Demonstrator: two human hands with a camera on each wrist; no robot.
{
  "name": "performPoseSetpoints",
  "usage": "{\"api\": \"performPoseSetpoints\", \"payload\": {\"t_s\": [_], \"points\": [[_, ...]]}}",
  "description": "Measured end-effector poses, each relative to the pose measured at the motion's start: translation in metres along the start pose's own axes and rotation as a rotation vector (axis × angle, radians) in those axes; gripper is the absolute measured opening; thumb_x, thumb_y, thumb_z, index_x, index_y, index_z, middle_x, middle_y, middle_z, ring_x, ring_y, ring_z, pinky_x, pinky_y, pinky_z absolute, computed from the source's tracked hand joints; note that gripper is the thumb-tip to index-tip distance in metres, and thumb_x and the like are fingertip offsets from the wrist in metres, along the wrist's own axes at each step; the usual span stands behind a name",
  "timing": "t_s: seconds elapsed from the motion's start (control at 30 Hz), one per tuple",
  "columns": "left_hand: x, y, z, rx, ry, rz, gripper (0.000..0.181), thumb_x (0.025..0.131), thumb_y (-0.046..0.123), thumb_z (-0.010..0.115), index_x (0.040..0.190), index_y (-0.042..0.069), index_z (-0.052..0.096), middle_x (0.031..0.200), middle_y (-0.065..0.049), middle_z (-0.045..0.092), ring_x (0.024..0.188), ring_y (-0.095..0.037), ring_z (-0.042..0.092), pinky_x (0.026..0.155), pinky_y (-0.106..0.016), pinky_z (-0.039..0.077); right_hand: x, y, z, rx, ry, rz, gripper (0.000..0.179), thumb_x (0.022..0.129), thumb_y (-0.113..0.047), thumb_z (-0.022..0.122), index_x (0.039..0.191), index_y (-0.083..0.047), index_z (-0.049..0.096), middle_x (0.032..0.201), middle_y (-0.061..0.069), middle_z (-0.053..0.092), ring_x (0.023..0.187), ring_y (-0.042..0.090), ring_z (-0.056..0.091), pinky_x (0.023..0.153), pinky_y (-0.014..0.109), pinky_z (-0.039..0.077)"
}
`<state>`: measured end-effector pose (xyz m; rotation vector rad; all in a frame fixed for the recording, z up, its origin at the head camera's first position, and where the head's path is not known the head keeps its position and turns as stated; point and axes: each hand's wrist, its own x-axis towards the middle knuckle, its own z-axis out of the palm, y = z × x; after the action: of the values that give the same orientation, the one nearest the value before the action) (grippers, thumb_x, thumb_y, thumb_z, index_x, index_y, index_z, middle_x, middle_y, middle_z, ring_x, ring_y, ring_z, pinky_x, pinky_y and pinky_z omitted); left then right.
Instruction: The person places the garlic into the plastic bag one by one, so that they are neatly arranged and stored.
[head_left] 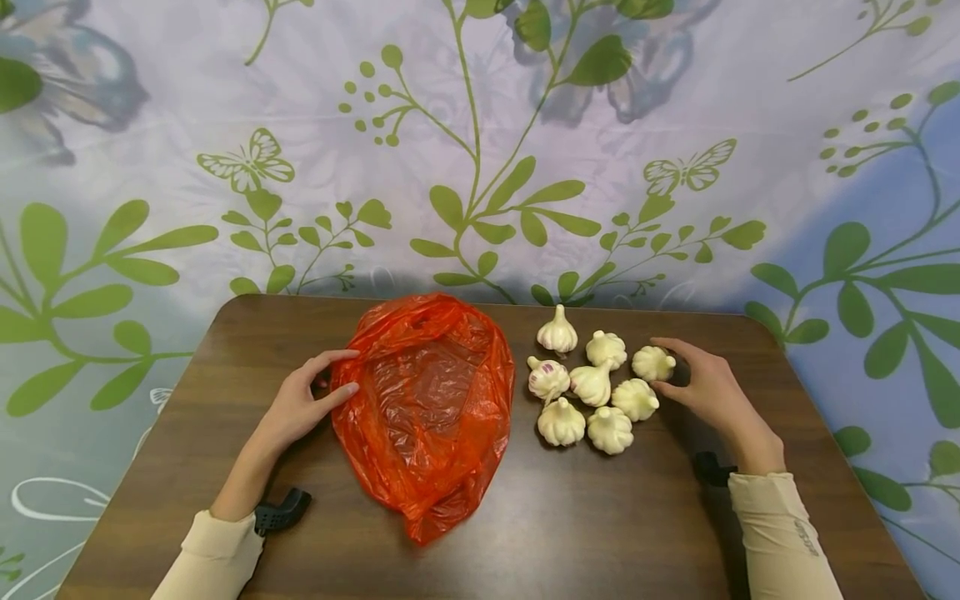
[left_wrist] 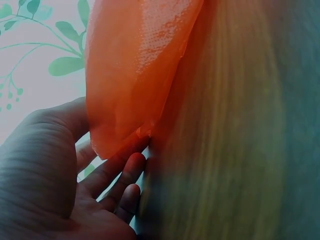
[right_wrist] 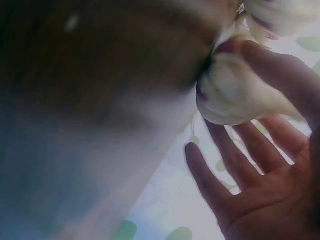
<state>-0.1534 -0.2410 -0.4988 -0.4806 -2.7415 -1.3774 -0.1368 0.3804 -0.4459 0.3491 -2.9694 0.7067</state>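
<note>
An orange-red plastic bag (head_left: pixel 450 467) sits on the table with its mouth facing up. My left hand (head_left: pixel 303 400) touches the bag's left edge, thumb and forefinger apart; the left wrist view shows a flap of red film (left_wrist: pixel 127 65) hanging over the loosely bent fingers (left_wrist: pixel 131 167). To the bag's right lies a group of several garlic bulbs (head_left: pixel 591 385). My right hand (head_left: pixel 708 387) has thumb and forefinger on either side of the rightmost garlic bulb (head_left: pixel 651 364). In the right wrist view the thumb lies against that bulb (right_wrist: pixel 230 92), with the other fingers spread behind it.
The brown wooden table (head_left: pixel 570 533) ends at a wall covering (head_left: pixel 315 208) printed with leaves and butterflies. Black wrist devices (head_left: pixel 282 510) are worn under both forearms. The garlic bulbs lie close together, several touching.
</note>
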Motion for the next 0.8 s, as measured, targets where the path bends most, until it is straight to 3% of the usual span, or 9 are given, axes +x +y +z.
{"api": "performPoseSetpoints", "payload": {"t_s": [0.33,0.8], "points": [[-0.0006,0.0044,-0.0007,-0.018,0.005,-0.007,0.048,0.097,0.023,0.079,0.143,0.025,0.065,0.118,-0.004,0.065,0.097,-0.019,0.051,0.083,-0.032,0.042,0.0001,0.0041,0.0017,0.003,0.004,0.019,0.066,0.084,-0.010,0.089,0.143,-0.007,0.061,0.139,0.027,0.063,0.124,0.053,0.058,0.095,0.069,0.046],[-0.0006,-0.0006,0.0011,-0.013,0.012,-0.006,0.044,0.098,0.025,0.077,0.141,0.026,0.067,0.120,-0.002,0.067,0.097,-0.016,0.051,0.084,-0.026,0.041,-0.0049,0.0036,-0.0063,0.002,0.096,0.023,0.064,0.086,-0.013,0.087,0.143,-0.004,0.060,0.137,0.031,0.062,0.106,0.056,0.069,0.087,0.070,0.052]]}}
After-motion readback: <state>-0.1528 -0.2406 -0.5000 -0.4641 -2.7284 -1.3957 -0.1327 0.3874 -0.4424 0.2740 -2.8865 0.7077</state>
